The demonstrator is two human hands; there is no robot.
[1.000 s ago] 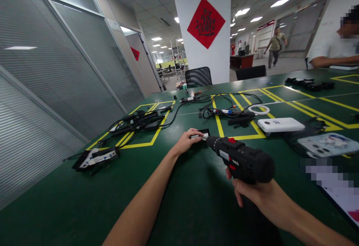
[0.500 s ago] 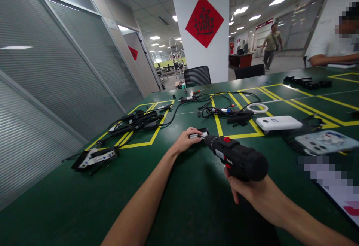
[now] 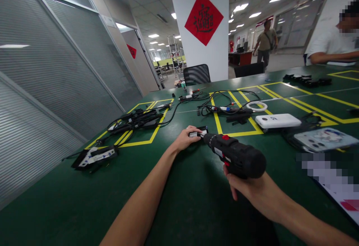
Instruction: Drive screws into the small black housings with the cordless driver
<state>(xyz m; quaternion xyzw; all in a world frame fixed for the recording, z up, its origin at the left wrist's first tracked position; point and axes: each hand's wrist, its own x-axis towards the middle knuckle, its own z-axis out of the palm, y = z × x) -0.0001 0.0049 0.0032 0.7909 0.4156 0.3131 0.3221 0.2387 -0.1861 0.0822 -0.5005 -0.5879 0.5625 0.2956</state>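
My right hand [image 3: 252, 191] grips a black cordless drill [image 3: 237, 155] with red buttons, its nose pointing away from me at a small black part [image 3: 199, 131] with a white label on the green table [image 3: 84, 201]. Over that part my left hand [image 3: 186, 139] is curled, pinning it to the table. The drill's tip meets the part right beside my left fingers.
Tangled black cables and tools [image 3: 137, 120] lie in yellow-taped boxes to the left and ahead. A white box [image 3: 277, 120] and a tray of parts [image 3: 322, 140] sit at right. Another black part [image 3: 94, 156] lies at far left. A person sits at the far right; another walks behind.
The drill and both hands stay almost fixed relative to the part. The view has shifted slightly, and the person walking in the background has moved left.
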